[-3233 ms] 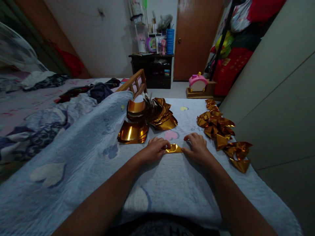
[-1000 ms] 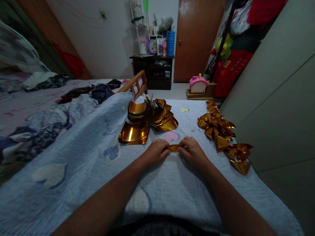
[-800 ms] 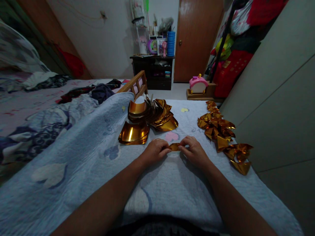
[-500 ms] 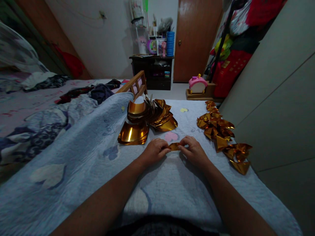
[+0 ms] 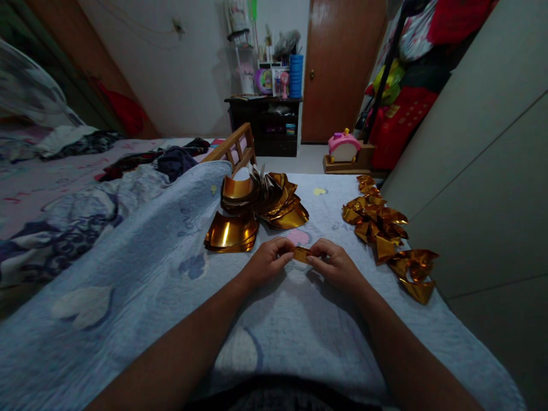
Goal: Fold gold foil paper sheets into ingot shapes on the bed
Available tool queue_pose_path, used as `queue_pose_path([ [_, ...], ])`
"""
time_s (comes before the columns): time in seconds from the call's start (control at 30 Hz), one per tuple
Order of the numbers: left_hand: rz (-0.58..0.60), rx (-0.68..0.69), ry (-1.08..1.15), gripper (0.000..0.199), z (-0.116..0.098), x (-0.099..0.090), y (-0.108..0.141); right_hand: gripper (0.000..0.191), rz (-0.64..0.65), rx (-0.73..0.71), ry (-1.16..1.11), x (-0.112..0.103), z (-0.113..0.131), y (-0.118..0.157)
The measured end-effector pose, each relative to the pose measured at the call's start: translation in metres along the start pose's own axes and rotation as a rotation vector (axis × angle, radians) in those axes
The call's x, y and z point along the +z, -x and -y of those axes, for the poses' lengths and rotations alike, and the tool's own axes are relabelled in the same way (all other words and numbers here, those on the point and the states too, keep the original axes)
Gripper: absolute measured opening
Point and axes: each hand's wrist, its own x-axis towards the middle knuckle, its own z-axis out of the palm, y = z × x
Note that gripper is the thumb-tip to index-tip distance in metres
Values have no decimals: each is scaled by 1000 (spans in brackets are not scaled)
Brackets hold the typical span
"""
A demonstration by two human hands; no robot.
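A small folded strip of gold foil paper (image 5: 301, 254) is held level between my two hands, just over the light blue bedcover. My left hand (image 5: 270, 260) pinches its left end between thumb and fingers. The right end sits in the pinch of my right hand (image 5: 334, 261). Beyond my left hand lie fanned stacks of shiny gold foil sheets (image 5: 232, 230), curled at the edges. A row of folded gold foil pieces (image 5: 381, 225) runs along the bed's right side. The fingertips hide both ends of the strip.
The blue quilted bedcover (image 5: 295, 337) lies under everything. A wooden rail (image 5: 229, 145) stands behind the foil stacks, beside crumpled clothes (image 5: 177, 161). Past the far edge are a pink toy (image 5: 343, 147) and a dark cabinet (image 5: 265, 128). A pale panel (image 5: 483, 171) borders the right.
The foil strip has tilted a little and shows more of its flat face. Both hands have shifted slightly left and keep their pinch on it.
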Motion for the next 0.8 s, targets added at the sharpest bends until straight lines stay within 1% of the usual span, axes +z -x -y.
queue_pose_path([
  [0.1, 10, -10, 42, 15, 0, 0, -1, 18, 54, 41, -111, 1, 2, 1],
  [0.2, 7, 0, 35, 16, -1, 0, -1, 25, 96, 77, -198, 1, 3, 2],
  [0.33, 10, 10, 33, 15, -1, 0, -1, 26, 154, 100, -301, 1, 3, 2],
  [0.63, 7, 6, 22, 15, -2, 1, -1, 28, 194, 131, -346, 1, -3, 1],
  [0.8, 19, 16, 37, 15, -1, 1, -1, 34, 207, 128, -398, 3, -5, 2],
])
